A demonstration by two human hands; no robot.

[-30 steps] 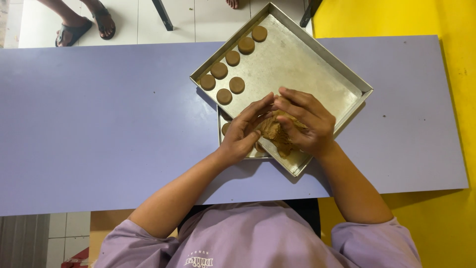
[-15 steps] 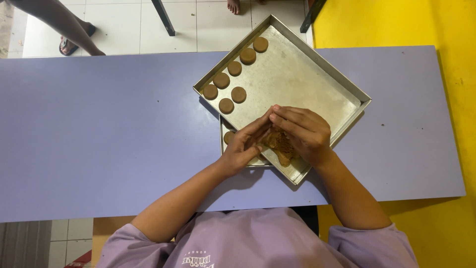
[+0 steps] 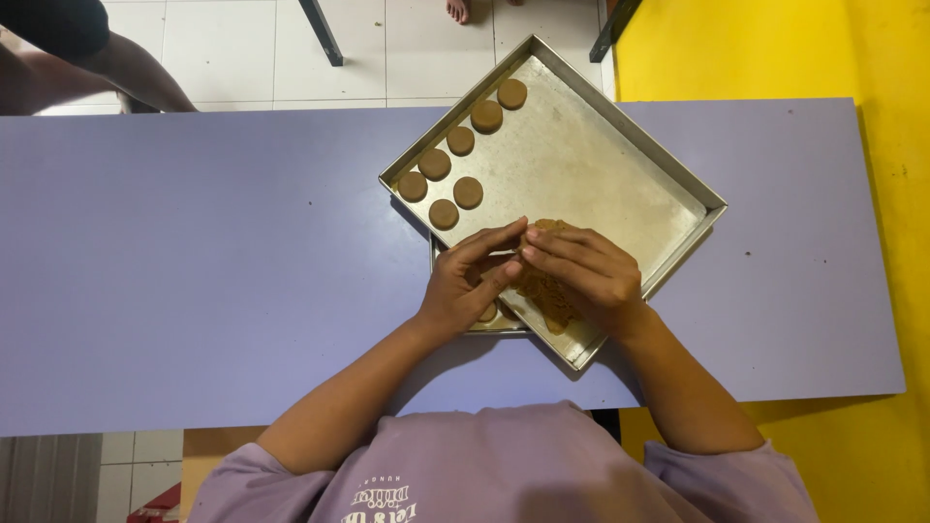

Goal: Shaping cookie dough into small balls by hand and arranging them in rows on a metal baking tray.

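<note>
Long lilac worktop (image 3: 194, 261) under us; on it a square silver metal baking tray (image 3: 620, 184), set cornerwise. Seven round brown dough discs (image 3: 468, 192) sit along its upper-left wall. At the near corner our left hand (image 3: 465, 286) and right hand (image 3: 581, 271) meet, fingers (image 3: 499, 237) pinched narrow on a brown dough lump (image 3: 547, 291) there.

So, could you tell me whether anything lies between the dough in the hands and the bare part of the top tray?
Nothing visible does. The left hand and right hand work the dough directly over the tray; the round pieces sit along its far left edge.
</note>
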